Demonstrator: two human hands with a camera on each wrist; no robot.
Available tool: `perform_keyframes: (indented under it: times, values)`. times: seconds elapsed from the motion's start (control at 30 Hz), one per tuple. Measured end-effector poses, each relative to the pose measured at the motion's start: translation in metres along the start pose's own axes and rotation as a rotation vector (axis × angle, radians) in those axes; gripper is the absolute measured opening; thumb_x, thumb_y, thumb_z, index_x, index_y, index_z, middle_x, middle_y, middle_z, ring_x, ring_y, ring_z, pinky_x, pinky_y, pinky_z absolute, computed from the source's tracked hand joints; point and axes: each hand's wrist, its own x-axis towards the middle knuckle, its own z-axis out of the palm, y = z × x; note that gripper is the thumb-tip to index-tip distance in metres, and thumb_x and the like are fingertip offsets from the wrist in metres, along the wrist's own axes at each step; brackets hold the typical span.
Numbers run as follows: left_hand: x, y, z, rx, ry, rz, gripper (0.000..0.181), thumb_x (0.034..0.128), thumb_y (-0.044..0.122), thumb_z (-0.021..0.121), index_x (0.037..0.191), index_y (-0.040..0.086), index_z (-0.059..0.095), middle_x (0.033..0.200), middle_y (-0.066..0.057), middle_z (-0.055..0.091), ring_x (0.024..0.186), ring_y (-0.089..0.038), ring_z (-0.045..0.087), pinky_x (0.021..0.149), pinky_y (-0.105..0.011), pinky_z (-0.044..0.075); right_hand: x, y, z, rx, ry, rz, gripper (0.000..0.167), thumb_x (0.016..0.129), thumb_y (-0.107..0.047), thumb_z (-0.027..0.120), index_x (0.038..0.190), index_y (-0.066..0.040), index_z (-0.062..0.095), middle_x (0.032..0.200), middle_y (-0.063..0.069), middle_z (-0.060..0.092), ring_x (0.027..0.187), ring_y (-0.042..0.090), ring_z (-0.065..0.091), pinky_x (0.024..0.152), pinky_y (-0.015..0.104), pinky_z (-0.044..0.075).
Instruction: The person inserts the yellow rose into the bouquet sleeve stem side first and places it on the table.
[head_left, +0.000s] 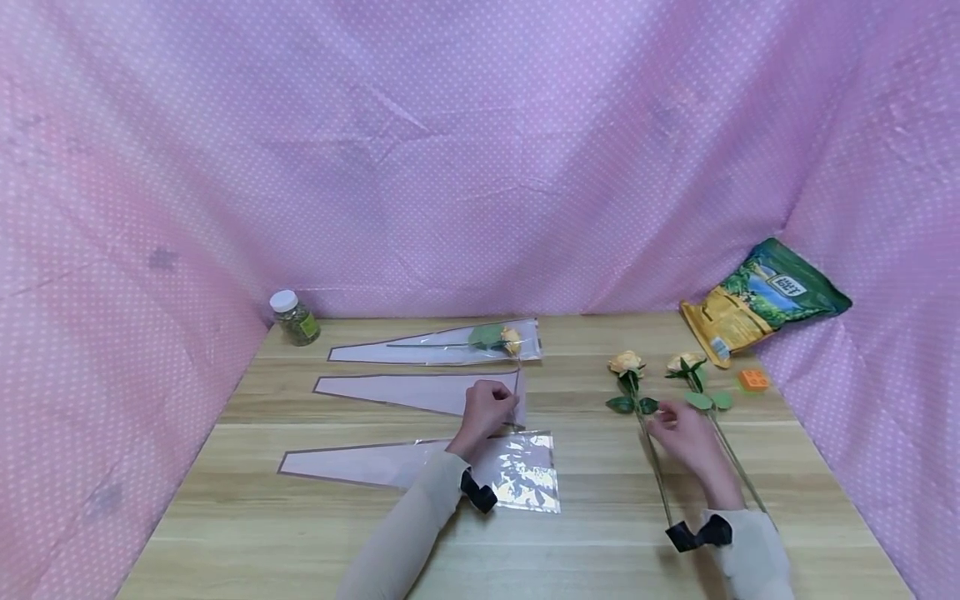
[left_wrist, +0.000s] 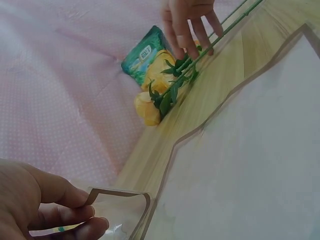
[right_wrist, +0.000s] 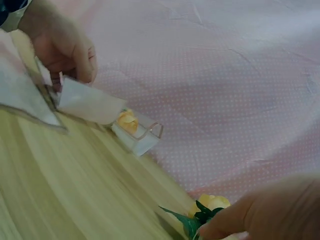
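Note:
My left hand (head_left: 483,412) pinches the open right end of the middle clear flower sleeve (head_left: 405,390), lifting its film off the table; in the left wrist view, thumb and fingers hold its brown-edged corner (left_wrist: 120,196). My right hand (head_left: 690,446) is at the stem of the nearer yellow rose (head_left: 626,363), just below its leaves. In the left wrist view that hand's fingers (left_wrist: 183,37) hang fairly straight beside the stems. Another yellow rose (head_left: 686,363) lies to its right. The right wrist view shows a rose head (right_wrist: 214,202) by the fingertips, the grip partly hidden.
At the back, a sleeve (head_left: 360,353) contains a yellow rose (head_left: 511,340). A flat sleeve (head_left: 337,463) lies in front, under my left forearm. A white-lidded jar (head_left: 296,318) stands back left; a green-yellow bag (head_left: 765,296) and orange block (head_left: 753,380) are at right.

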Motion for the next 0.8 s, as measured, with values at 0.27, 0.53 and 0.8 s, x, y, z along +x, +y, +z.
perform_keyframes:
  times: [0.27,0.53,0.8]
  values:
    - [0.000,0.001,0.000,-0.004,0.012,0.004,0.012,0.0848,0.010,0.072,0.075,0.003,0.074,0.068,-0.006,0.068,0.060,-0.011,0.054,0.056,-0.022,0.043,0.001,-0.005,0.006,-0.123,-0.036,-0.006,0.026,0.087,-0.018,0.070,0.085,0.005,0.059,0.075,0.013,0.058,0.070,0.027,0.055,0.061,0.036,0.043]
    - [-0.001,0.000,0.000,-0.007,0.019,0.019,0.012,0.0841,0.009,0.072,0.075,0.003,0.074,0.068,-0.006,0.068,0.060,-0.011,0.054,0.055,-0.022,0.044,0.002,-0.013,0.012,-0.200,-0.042,-0.029,0.016,0.082,-0.010,0.069,0.074,-0.001,0.057,0.066,0.003,0.043,0.063,0.020,0.042,0.059,0.031,0.032]
    - [0.000,0.000,0.001,-0.010,0.014,0.003,0.011,0.0844,0.009,0.071,0.076,0.004,0.075,0.069,-0.005,0.068,0.061,-0.010,0.054,0.057,-0.022,0.043,0.003,-0.013,0.013,-0.139,-0.043,-0.039,0.008,0.081,-0.005,0.069,0.079,0.000,0.063,0.061,-0.001,0.046,0.057,0.014,0.043,0.055,0.029,0.034]
